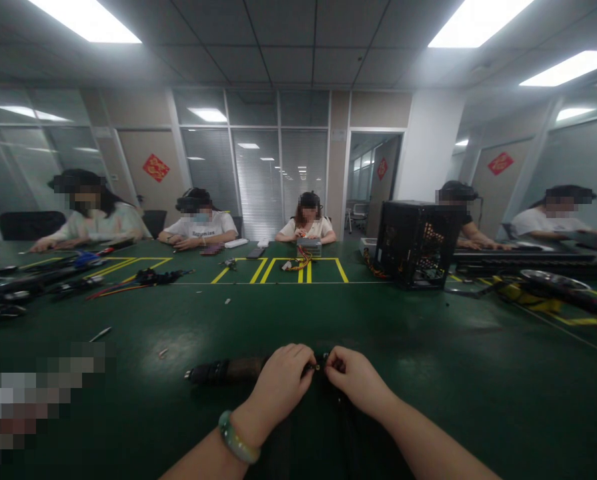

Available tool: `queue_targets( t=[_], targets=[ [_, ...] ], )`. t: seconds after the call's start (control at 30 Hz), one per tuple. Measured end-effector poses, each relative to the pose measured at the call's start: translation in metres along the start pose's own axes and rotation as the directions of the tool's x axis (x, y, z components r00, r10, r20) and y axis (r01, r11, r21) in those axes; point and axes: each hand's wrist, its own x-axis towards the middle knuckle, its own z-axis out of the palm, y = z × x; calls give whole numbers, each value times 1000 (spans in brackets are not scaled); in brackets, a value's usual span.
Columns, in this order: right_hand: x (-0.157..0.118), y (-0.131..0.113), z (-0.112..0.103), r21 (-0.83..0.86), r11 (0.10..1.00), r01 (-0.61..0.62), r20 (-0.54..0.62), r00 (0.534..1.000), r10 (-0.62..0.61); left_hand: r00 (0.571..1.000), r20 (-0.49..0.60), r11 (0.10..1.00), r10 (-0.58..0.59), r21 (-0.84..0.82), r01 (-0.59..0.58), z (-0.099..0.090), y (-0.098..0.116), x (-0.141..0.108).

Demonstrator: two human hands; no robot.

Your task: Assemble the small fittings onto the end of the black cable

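Observation:
My left hand [288, 373], with a jade-like bangle [237, 438] at its wrist, is closed in a pinch over the right end of a dark, tube-shaped device [235, 371]. This device lies on the green table and has a metal tip on its left end. Facing it, my right hand [355, 377] is also pinched, with thumb and forefinger together. A tiny brass-coloured part [318, 367] shows between the two hands. What exactly the fingers hold is too small and dark to make out.
A black computer case [413, 243] stands at right, near a bundle of dark and yellow parts [533, 293]. Cables and dark parts [148, 277] lie at left. A power supply [309, 248] sits before a person opposite. A thin pen-like stick [101, 335] lies at near left.

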Motion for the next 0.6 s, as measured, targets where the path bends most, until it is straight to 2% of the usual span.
queue_targets(
  t=[0.3,0.6],
  targets=[
    [2,2,2,13,999,31,-7,999,-31,1000,10,1000,13,-11,-12,3,-4,2],
    [1,1,-1,112,994,-7,32,999,4,1000,5,999,14,-48,-14,4,-6,1]
  ],
)
